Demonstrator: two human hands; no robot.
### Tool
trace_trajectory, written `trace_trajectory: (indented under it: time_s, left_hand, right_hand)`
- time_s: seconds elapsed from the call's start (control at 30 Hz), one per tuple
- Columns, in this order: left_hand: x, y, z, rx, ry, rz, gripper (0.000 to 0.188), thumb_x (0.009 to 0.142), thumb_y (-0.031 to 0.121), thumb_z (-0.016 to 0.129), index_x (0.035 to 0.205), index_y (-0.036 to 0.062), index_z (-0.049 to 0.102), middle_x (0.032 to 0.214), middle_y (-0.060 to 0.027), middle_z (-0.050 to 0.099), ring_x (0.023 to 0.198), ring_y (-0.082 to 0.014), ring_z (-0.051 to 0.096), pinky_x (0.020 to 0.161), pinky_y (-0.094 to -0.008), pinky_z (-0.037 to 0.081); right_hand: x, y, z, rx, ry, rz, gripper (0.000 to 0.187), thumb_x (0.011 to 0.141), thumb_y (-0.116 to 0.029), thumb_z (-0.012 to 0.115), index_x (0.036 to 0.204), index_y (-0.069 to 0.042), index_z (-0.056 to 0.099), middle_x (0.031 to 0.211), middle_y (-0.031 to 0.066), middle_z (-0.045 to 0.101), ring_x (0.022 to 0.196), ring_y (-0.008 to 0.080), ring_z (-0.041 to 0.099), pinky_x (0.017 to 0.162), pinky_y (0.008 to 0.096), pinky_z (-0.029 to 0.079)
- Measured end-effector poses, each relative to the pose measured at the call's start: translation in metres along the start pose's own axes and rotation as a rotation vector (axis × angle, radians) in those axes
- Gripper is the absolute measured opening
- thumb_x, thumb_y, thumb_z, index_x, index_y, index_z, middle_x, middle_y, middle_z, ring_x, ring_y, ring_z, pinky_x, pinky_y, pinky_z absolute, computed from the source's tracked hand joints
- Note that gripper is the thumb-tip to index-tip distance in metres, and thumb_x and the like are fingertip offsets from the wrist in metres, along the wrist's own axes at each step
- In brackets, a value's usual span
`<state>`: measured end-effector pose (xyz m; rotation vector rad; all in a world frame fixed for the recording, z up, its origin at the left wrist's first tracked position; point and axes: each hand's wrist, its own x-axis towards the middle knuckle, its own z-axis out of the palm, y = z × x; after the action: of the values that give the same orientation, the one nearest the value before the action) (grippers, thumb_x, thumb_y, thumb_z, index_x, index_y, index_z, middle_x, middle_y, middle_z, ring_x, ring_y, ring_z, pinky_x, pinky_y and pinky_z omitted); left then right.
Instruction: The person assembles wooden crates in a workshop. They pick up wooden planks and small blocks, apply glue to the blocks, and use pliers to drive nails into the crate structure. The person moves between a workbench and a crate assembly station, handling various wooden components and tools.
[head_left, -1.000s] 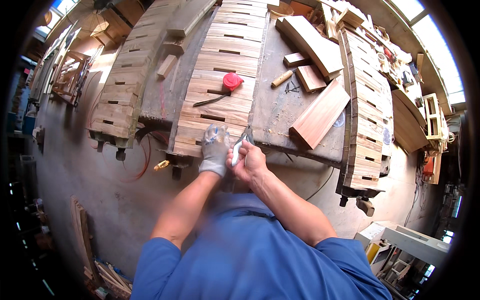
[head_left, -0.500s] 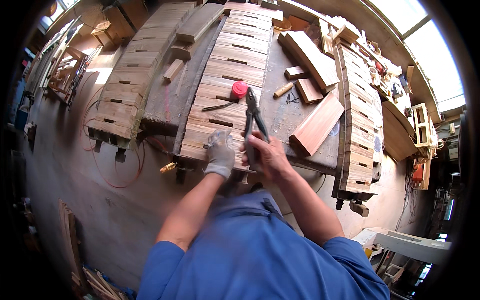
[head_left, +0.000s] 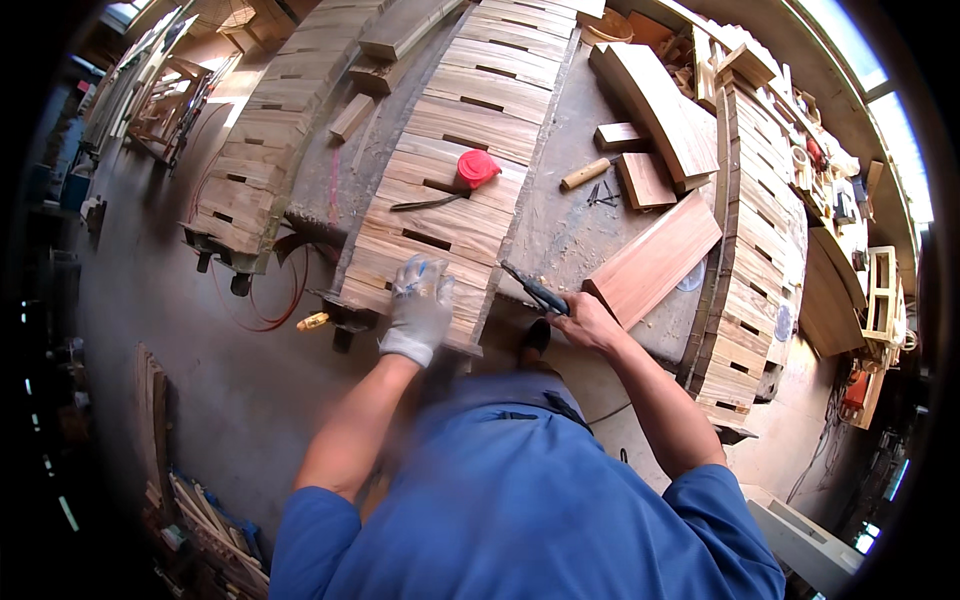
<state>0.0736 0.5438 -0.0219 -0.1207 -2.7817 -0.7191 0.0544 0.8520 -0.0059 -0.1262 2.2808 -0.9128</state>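
My left hand [head_left: 418, 312], in a pale work glove, lies with its fingers stretched out on the near end of the middle row of slotted wooden pieces [head_left: 455, 215]. Bare and closed, my right hand [head_left: 586, 322] grips the handles of dark pliers [head_left: 540, 292]. The pliers' jaws point up and left, beside the right edge of that row. Farther up the row sits a red round case [head_left: 477, 169], probably a tape measure. A thin dark tool [head_left: 425, 204] lies next to it across the wood.
Right of the row, a reddish board [head_left: 655, 258], a wooden-handled tool [head_left: 586, 174], several dark screws or nails [head_left: 603, 195] and wood blocks [head_left: 646, 180] lie on the bench. Similar slotted rows stand at left [head_left: 245, 185] and right [head_left: 750, 265]. A red hose [head_left: 265, 325] curls on the floor.
The pliers have moved down and right from above the row and now tilt to the left. My right hand has moved right with them; my left hand stays on the wood.
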Motion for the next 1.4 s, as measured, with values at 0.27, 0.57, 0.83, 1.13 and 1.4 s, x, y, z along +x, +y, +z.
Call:
trace_trajectory:
  time_s: [0.27, 0.57, 0.83, 1.13, 1.4]
  left_hand:
    - [0.001, 0.011, -0.001, 0.142, -0.013, -0.018, 0.026, 0.089, 0.015, 0.074, 0.113, 0.0069, 0.069, 0.117, -0.0146, 0.068, 0.116, -0.0372, 0.06, 0.103, -0.0481, 0.048]
    - [0.004, 0.011, 0.001, 0.155, -0.003, 0.0, 0.026, 0.088, 0.017, 0.074, 0.112, 0.0074, 0.069, 0.116, -0.0138, 0.067, 0.114, -0.0368, 0.06, 0.102, -0.0497, 0.047]
    - [0.006, 0.011, 0.0, 0.111, 0.0, -0.005, 0.026, 0.088, 0.015, 0.075, 0.111, 0.0066, 0.068, 0.114, -0.0163, 0.066, 0.112, -0.039, 0.059, 0.1, -0.0506, 0.048]
    - [0.0, 0.004, 0.004, 0.177, 0.0, 0.005, 0.028, 0.089, 0.021, 0.072, 0.112, 0.0059, 0.071, 0.118, -0.0154, 0.067, 0.116, -0.0373, 0.059, 0.102, -0.0491, 0.047]
    - [0.004, 0.008, 0.0, 0.158, -0.012, 0.018, 0.029, 0.087, 0.018, 0.076, 0.113, 0.0064, 0.068, 0.115, -0.018, 0.064, 0.113, -0.0401, 0.059, 0.101, -0.0513, 0.048]
  right_hand:
    - [0.031, 0.005, -0.035, -0.095, -0.157, -0.101, 0.035, 0.089, -0.028, 0.069, 0.115, -0.005, 0.073, 0.1, 0.0268, 0.073, 0.1, 0.044, 0.07, 0.091, 0.0501, 0.055]
    - [0.042, 0.007, -0.046, -0.185, -0.225, -0.116, 0.04, 0.09, -0.03, 0.072, 0.11, 0.004, 0.07, 0.097, 0.0302, 0.072, 0.1, 0.0423, 0.071, 0.09, 0.0479, 0.055]
    - [0.032, 0.02, -0.007, 0.197, -0.285, 0.115, 0.035, 0.095, -0.031, 0.072, 0.093, 0.003, 0.065, 0.068, 0.0123, 0.064, 0.06, 0.0202, 0.065, 0.057, 0.0392, 0.054]
    - [-0.002, -0.01, 0.085, 1.072, -0.231, 0.354, 0.026, 0.101, -0.033, 0.069, 0.1, -0.007, 0.064, 0.077, 0.0055, 0.064, 0.059, 0.016, 0.059, 0.051, 0.0319, 0.047]
    - [-0.005, -0.018, 0.105, 1.71, -0.546, 0.328, 0.037, 0.103, -0.039, 0.064, 0.115, -0.004, 0.059, 0.087, 0.0067, 0.06, 0.071, 0.0189, 0.056, 0.063, 0.0338, 0.048]
